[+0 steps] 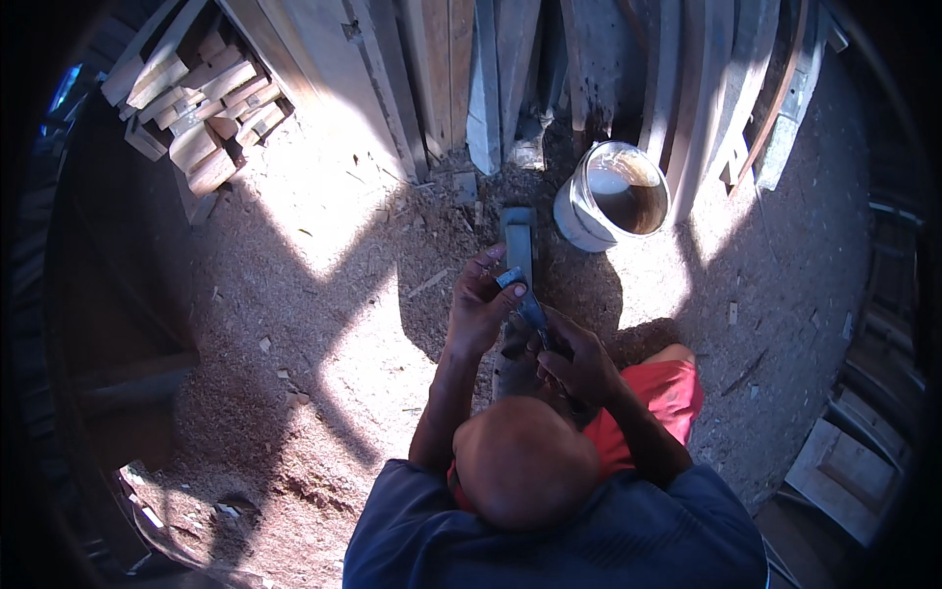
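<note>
We see the left hand (478, 312) closed around a small blue-grey block (510, 278), pressing it against a flat metal blade (531, 312). The right hand (581, 365) grips the blade's lower end. Both rest over a long stone (517, 245) on the sawdust floor (324, 324), near a white bucket (610, 196).

My shorts (667, 388) red, my shirt (549, 535) dark blue, bucket (589, 221) white with brown inside, sawdust floor (324, 324) pale tan, stone (517, 240) grey.
</note>
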The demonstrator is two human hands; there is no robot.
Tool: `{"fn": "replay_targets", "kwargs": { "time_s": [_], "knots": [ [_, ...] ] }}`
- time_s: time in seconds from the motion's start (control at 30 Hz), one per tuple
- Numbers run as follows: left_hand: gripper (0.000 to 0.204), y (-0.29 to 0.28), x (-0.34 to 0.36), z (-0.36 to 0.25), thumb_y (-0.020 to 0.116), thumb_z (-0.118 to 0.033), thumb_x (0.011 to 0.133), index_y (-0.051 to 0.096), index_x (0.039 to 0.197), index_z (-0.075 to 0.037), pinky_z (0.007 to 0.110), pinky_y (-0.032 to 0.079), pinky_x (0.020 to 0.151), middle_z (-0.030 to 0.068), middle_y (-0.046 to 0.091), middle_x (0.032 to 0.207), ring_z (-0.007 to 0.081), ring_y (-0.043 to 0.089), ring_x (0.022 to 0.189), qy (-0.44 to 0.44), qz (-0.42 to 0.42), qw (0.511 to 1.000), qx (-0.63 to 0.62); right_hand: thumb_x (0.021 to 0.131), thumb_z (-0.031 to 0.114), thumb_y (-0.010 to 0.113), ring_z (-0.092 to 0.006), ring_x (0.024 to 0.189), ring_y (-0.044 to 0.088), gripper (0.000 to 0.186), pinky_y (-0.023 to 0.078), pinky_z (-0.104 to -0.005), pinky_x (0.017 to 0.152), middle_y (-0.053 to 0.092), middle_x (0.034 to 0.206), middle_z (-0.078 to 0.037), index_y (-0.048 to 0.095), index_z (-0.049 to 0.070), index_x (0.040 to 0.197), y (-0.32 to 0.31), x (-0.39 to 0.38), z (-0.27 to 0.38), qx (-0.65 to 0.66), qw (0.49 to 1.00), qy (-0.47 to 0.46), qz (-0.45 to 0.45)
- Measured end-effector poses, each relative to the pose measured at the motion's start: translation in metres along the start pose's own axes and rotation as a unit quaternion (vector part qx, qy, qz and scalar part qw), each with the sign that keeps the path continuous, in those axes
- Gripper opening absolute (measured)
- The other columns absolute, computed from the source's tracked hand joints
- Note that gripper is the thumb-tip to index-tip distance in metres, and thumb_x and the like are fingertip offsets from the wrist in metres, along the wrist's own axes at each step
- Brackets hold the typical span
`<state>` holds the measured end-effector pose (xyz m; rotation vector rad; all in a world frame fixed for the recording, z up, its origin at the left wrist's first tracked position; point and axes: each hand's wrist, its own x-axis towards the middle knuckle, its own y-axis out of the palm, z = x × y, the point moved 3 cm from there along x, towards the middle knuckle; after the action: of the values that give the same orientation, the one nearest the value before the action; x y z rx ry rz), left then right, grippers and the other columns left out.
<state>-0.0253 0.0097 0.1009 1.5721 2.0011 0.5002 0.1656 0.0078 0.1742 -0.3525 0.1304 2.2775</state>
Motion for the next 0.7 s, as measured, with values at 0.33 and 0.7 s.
{"fn": "replay_targets", "kwargs": {
  "time_s": [0.33, 0.7],
  "knots": [
    [0.044, -0.012, 0.003, 0.007, 0.079, -0.01, 0.091, 0.064, 0.132, -0.006, 0.038, 0.062, 0.08, 0.0162, 0.079, 0.104, 0.0249, 0.078, 0.095, -0.015, -0.015, 0.905, 0.426, 0.097, 0.002, 0.057, -0.0236, 0.086, 0.07, 0.074, 0.057, -0.0401, 0.08, 0.068, 0.109, -0.017, 0.031, 0.011, 0.166, -0.012, -0.015, -0.03, -0.078, 0.992, 0.098, 0.027],
    [0.051, -0.038, 0.044, 0.041, 0.076, -0.012, 0.086, 0.064, 0.135, 0.0, 0.051, 0.044, 0.117, 0.0252, 0.063, 0.14, 0.0438, 0.056, 0.136, 0.237, 0.13, 0.664, 0.697, 0.1, 0.011, 0.053, -0.0167, 0.068, 0.067, 0.076, 0.059, -0.036, 0.069, 0.069, 0.083, -0.009, 0.02, 0.012, 0.169, -0.006, 0.089, -0.065, -0.063, 0.969, 0.239, 0.014]
  ]
}}
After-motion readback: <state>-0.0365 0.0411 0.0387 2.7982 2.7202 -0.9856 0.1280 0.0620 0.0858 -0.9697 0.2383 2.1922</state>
